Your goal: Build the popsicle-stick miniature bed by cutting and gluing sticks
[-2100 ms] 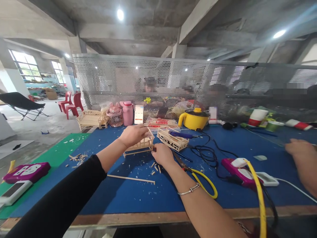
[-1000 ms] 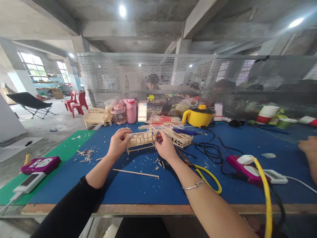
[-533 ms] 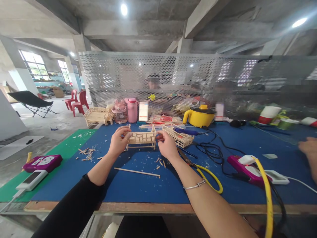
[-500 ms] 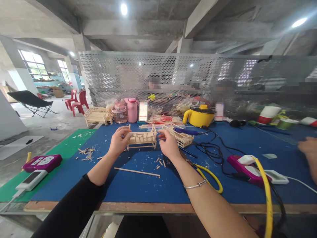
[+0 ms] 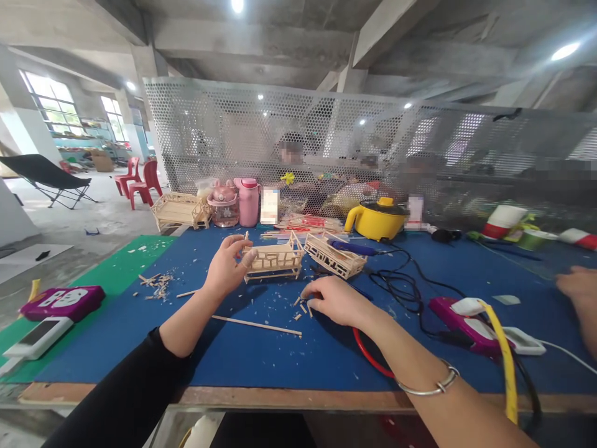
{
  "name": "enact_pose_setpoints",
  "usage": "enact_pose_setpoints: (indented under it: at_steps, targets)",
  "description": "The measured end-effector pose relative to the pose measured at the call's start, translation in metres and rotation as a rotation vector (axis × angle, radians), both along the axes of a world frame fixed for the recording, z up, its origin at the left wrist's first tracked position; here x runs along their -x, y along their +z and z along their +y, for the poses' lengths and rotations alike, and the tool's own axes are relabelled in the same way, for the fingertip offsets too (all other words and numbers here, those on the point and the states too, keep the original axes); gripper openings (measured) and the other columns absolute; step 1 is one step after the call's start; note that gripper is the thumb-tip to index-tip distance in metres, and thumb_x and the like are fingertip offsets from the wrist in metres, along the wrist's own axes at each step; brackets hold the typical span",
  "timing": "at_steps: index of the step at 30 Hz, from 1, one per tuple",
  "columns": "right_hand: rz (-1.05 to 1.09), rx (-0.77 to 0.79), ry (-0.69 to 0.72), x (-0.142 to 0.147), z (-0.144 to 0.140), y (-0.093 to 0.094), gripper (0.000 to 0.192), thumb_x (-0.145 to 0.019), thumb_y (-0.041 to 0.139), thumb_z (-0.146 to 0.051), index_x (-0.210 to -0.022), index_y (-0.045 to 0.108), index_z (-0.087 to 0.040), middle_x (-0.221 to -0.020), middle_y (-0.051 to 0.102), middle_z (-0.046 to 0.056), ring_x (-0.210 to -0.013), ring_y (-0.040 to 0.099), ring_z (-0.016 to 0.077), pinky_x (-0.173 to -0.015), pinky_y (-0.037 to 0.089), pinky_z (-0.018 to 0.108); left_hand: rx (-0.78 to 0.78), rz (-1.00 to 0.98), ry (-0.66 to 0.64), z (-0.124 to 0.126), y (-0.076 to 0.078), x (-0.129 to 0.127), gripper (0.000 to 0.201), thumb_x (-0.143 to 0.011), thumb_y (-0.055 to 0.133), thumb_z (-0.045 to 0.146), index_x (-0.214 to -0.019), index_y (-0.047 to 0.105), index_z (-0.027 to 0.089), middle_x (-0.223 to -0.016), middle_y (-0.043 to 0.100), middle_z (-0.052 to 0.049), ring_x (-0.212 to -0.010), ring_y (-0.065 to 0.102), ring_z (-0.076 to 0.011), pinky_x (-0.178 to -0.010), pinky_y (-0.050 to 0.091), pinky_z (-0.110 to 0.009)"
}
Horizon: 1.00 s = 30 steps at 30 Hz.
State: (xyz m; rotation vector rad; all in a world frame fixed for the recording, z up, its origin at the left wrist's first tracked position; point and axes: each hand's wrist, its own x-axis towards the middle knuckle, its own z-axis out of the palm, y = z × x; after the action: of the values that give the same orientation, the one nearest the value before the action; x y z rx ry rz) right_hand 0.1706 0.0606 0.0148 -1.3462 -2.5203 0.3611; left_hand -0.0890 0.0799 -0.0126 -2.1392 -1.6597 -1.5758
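Note:
My left hand (image 5: pixel 231 264) is closed on the left end of a small model bench (image 5: pixel 275 261) built from thin wooden sticks, which stands upright on the blue mat. Thumb and fingers pinch its end post. Lower down, my right hand (image 5: pixel 338 300) hovers over short stick offcuts (image 5: pixel 303 308), its thumb and index finger apart. I see nothing between those fingers. A second stick model (image 5: pixel 336 255) sits tilted just beyond, with a blue corded tool (image 5: pixel 349 247) lying across it. One long stick (image 5: pixel 259 325) lies in front, and a red tool handle (image 5: pixel 368 356) shows partly beneath my right forearm.
Across the back stand a larger stick model (image 5: pixel 180 210), a pink bottle (image 5: pixel 249 202), bundled sticks (image 5: pixel 310 224) and a yellow pot (image 5: pixel 380 219). Power strips (image 5: pixel 471 326) and black cable (image 5: pixel 405 298) lie right. Another person's hand (image 5: pixel 576 283) is at the right edge.
My right hand has left the bench's right side and come down and nearer, over the offcuts. My left hand still holds the bench. The view has shifted slightly.

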Motion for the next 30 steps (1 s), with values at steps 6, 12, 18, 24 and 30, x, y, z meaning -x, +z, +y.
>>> enact_pose_setpoints:
  at_steps: [6,12,18,24,30]
  targets:
    - [-0.114,-0.002,0.167,0.009,-0.003,-0.002,0.023,-0.075,0.054,-0.018,-0.085,0.072,-0.025,-0.088,0.070,0.002,-0.081,0.062,0.0168,-0.073,0.042,0.025,0.039,0.016,0.008,-0.002,0.004,-0.002,0.027,-0.082,0.053,0.040,-0.090,0.068,0.019,-0.111,0.058,-0.008,-0.100,0.058,-0.0215,-0.080,0.050,-0.033]
    - [-0.144,0.014,0.159,0.013,-0.012,-0.009,0.014,-0.079,0.055,-0.021,-0.079,0.069,-0.022,-0.089,0.068,0.003,-0.081,0.060,0.0162,-0.072,0.041,0.025,0.032,0.003,0.004,-0.001,0.005,-0.002,0.026,-0.081,0.054,0.040,-0.087,0.068,0.019,-0.110,0.058,-0.009,-0.099,0.058,-0.0211,-0.082,0.049,-0.034]
    - [-0.029,-0.001,0.105,0.012,-0.015,-0.009,0.018,-0.087,0.043,-0.019,-0.085,0.061,-0.020,-0.087,0.068,0.004,-0.080,0.060,0.0159,-0.069,0.040,0.025,0.032,-0.014,0.010,-0.003,0.008,0.000,0.024,-0.081,0.054,0.038,-0.083,0.067,0.018,-0.110,0.059,-0.009,-0.097,0.059,-0.0212,-0.076,0.051,-0.033]
    - [0.076,-0.048,0.083,0.012,-0.012,-0.004,0.016,-0.081,0.050,-0.018,-0.086,0.064,-0.022,-0.081,0.069,0.001,-0.073,0.062,0.0149,-0.067,0.041,0.024,-0.078,0.062,0.028,-0.002,0.006,0.000,0.022,-0.082,0.054,0.035,-0.091,0.066,0.019,-0.107,0.061,-0.008,-0.102,0.055,-0.0228,-0.091,0.044,-0.041]
    - [0.254,-0.053,-0.082,0.012,-0.003,-0.007,0.019,-0.082,0.049,-0.025,-0.089,0.067,-0.022,-0.089,0.072,0.004,-0.081,0.065,0.0181,-0.074,0.046,0.028,-0.258,0.116,0.020,-0.009,0.009,-0.008,0.021,-0.082,0.056,0.031,-0.099,0.062,0.019,-0.109,0.061,-0.008,-0.104,0.054,-0.0221,-0.093,0.043,-0.039]
